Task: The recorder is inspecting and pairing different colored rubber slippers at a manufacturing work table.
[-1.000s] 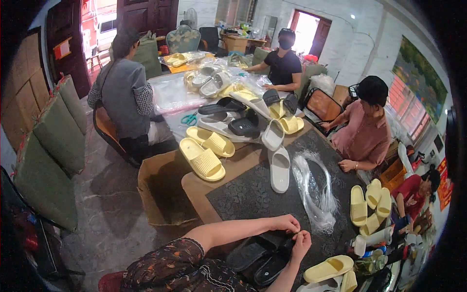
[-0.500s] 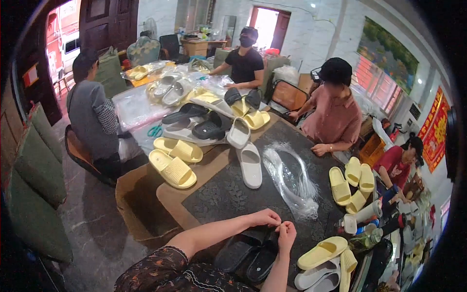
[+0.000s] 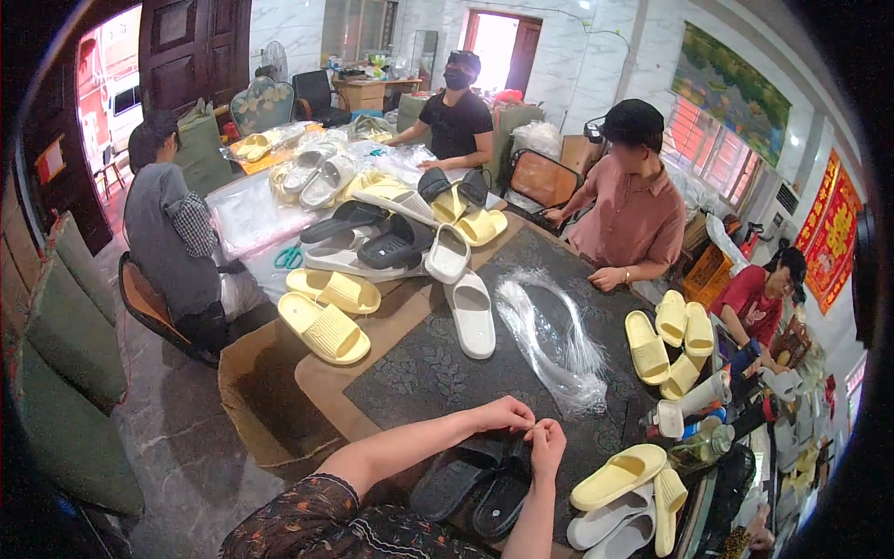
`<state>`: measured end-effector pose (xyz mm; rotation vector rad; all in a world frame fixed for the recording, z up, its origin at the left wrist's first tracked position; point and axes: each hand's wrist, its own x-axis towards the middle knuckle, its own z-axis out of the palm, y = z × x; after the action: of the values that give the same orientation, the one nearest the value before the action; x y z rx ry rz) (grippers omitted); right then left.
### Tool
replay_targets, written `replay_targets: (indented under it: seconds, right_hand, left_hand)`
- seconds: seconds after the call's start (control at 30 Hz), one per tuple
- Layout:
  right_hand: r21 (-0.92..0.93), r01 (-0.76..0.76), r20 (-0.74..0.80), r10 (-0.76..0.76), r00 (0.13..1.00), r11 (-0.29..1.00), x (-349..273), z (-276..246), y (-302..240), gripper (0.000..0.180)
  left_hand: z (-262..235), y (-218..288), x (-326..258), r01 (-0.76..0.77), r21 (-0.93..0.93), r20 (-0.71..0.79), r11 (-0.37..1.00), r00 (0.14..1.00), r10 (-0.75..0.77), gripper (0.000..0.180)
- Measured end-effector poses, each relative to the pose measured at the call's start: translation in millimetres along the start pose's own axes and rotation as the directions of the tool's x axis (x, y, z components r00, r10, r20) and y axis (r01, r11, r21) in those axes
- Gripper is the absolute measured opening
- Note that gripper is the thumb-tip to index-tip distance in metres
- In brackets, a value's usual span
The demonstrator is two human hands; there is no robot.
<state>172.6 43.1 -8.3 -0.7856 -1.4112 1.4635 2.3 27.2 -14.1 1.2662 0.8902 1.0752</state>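
Observation:
A pair of black slippers (image 3: 470, 480) lies on the dark table mat (image 3: 419, 373) just in front of me. My left hand (image 3: 503, 415) reaches in from the lower left. My right hand (image 3: 547, 444) comes up from the bottom edge. Their fingertips meet in a pinch at the far end of the black pair. Whatever small thing sits between the fingers is too small to make out.
Clear plastic bags (image 3: 559, 340) lie beyond my hands, beside a white slipper (image 3: 472, 315). Yellow slippers (image 3: 324, 326) sit at the left, more yellow slippers (image 3: 670, 340) at the right and a yellow pair (image 3: 619, 475) near my right hand. Several seated people work around the table. An open cardboard box (image 3: 265, 401) stands on the floor to the left.
The view has shifted as my head turned. Both hands stay pinched together over the black slippers in the same pose.

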Motion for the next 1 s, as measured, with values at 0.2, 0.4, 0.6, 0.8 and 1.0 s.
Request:
replay_targets:
  seconds: [0.2,0.4,0.6,0.8,1.0]
  right_hand:
    - [-0.056,-0.053,0.008,0.054,0.999,0.997,1.0,0.8,-2.3,0.003]
    - [-0.079,-0.001,-0.013,0.000,1.000,0.997,2.0,-0.9,1.2,0.006]
    - [-0.087,0.040,0.030,-0.038,0.999,0.995,5.9,-2.4,3.6,0.008]
    - [-0.230,0.086,0.034,-0.080,0.996,0.970,4.8,-0.8,2.2,0.011]
    - [-0.325,0.100,-0.016,-0.111,0.994,0.940,-2.1,3.5,-1.2,0.011]
  left_hand:
    - [0.7,3.0,-4.5,-0.043,-0.015,0.001,0.999,0.999,0.043,0.016]
    - [3.7,-1.7,0.9,-0.085,-0.039,-0.026,0.996,0.996,0.084,0.014]
    - [5.7,-3.3,2.8,-0.129,-0.035,-0.123,0.991,0.985,0.123,0.017]
    - [4.6,0.0,-1.6,-0.162,0.040,-0.246,0.986,0.955,0.167,0.017]
    - [3.7,3.9,-12.0,-0.233,0.082,-0.318,0.969,0.915,0.247,0.017]
